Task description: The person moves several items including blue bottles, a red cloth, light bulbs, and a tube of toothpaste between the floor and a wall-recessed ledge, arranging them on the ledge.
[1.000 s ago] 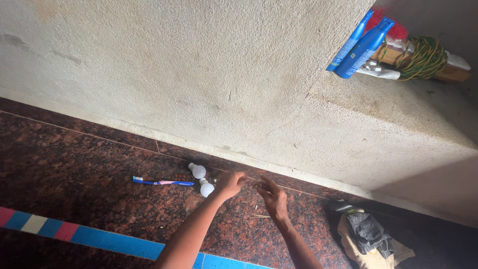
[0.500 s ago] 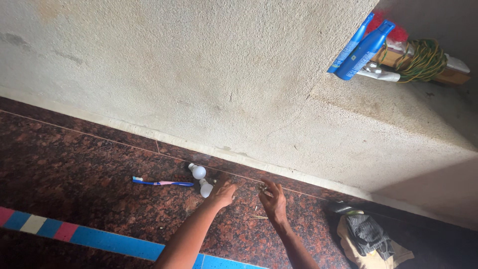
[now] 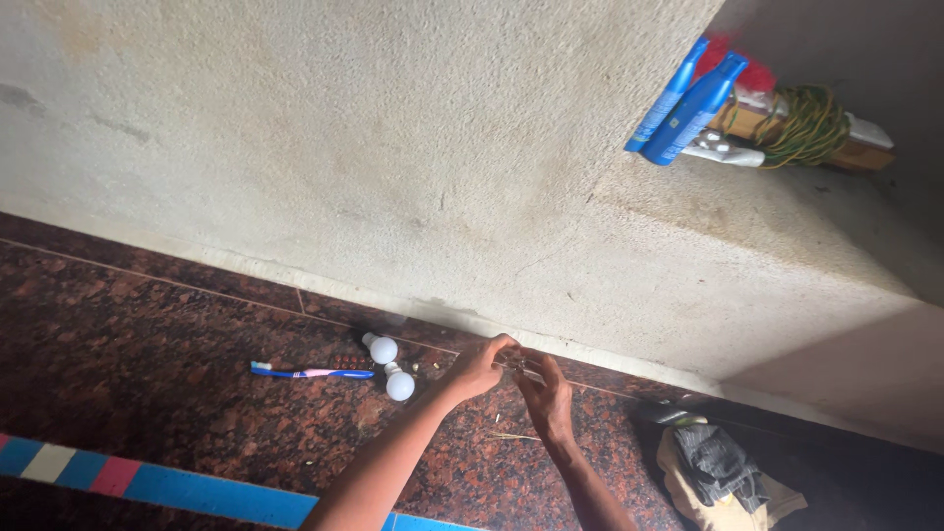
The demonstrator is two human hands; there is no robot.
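Reaching out over a dark red granite counter [image 3: 147, 324], a person brings both hands together near the foot of a rough plastered wall [image 3: 393, 147]. The left hand [image 3: 482, 364] has its fingertips drawn together, pinching a small dark object [image 3: 515, 363] too tiny to identify; the right hand [image 3: 547, 393] meets it from the other side, its fingers also closed on or just beside that same piece, though the exact grip cannot be made out. The object sits between the two hands, just above the stone and close to the wall's base. Two white light bulbs [image 3: 391, 368] lie just left of the left hand, with a blue and pink toothbrush [image 3: 313, 373] beyond them. A bundle of cloth [image 3: 723, 462] rests at the right, and two blue bottles [image 3: 683, 98] lean on a ledge beside a green coiled cord [image 3: 801, 123]. Judged from the scene, work this fine is best done with both wrists steady, fingertip pressure light, and the piece kept low over the counter so a slip does not send it rolling toward the bulbs.
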